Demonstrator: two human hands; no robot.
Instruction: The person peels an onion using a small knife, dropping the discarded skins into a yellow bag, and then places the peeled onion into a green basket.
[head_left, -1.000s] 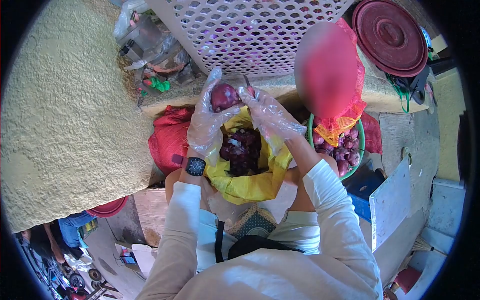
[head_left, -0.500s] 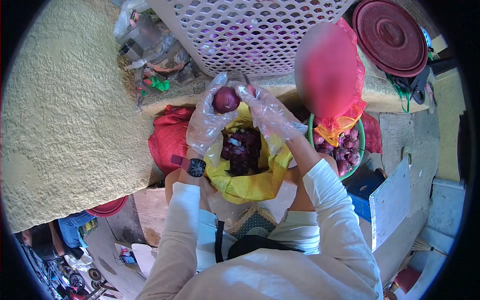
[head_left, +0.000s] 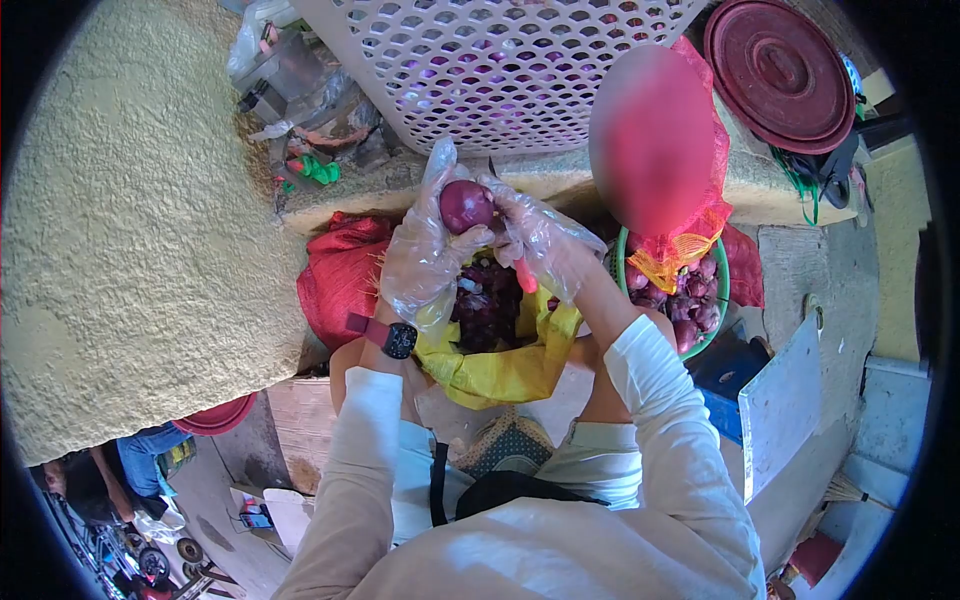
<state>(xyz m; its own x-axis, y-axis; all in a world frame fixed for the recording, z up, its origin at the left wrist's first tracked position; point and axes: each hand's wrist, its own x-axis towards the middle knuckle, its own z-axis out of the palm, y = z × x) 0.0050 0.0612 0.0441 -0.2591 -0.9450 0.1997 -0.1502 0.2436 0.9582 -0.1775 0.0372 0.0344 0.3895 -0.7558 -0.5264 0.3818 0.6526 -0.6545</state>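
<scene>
A purple-red onion [head_left: 466, 206] is held in my left hand [head_left: 425, 250], which wears a clear plastic glove. My right hand [head_left: 548, 238], gloved the same way, is closed round a small knife with a pink handle [head_left: 526, 276]; its dark blade tip points up beside the onion. Fingers of my right hand are against or very near the onion's right side. Below both hands stands an open yellow bag [head_left: 490, 377] with dark onion peels [head_left: 487, 312] inside.
A white perforated crate [head_left: 470, 90] stands ahead with onions behind its holes. Right of the bag is a green basket [head_left: 725, 290] of onions, under red netting. A red sack [head_left: 340, 275] lies left. A dark red lid [head_left: 780, 75] is upper right; another person's arm [head_left: 112, 480] shows lower left.
The onion has shifted slightly right and turned in my left hand. My right hand has rotated, so the knife's pink handle now points down over the bag.
</scene>
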